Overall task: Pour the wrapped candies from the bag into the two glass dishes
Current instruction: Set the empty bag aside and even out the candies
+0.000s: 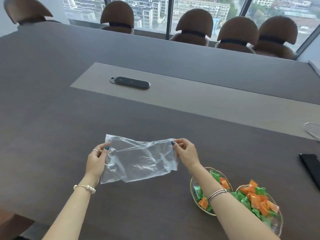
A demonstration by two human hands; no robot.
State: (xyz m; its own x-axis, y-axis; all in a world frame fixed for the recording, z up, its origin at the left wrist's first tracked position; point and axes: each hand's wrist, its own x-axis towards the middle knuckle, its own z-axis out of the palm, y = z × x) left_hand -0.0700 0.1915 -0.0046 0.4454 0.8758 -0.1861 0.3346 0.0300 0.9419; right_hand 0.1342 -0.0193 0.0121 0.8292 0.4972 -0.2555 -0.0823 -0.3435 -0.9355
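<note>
A clear plastic bag (138, 160) with nothing inside it is stretched flat just above the dark table. My left hand (97, 160) pinches its left edge and my right hand (186, 153) pinches its upper right corner. Two gold-rimmed glass dishes stand at the lower right. The left dish (194, 198) holds green and orange wrapped candies (203, 202) and is partly hidden by my right forearm. The right dish (278, 224) is heaped with more candies (256, 200).
A black oval device (131, 82) lies on the lighter centre strip of the table (52, 118). A black flat object (311, 170) sits at the right edge, with a white cable (311, 130) beyond it. Brown chairs (194, 26) line the far side under the windows.
</note>
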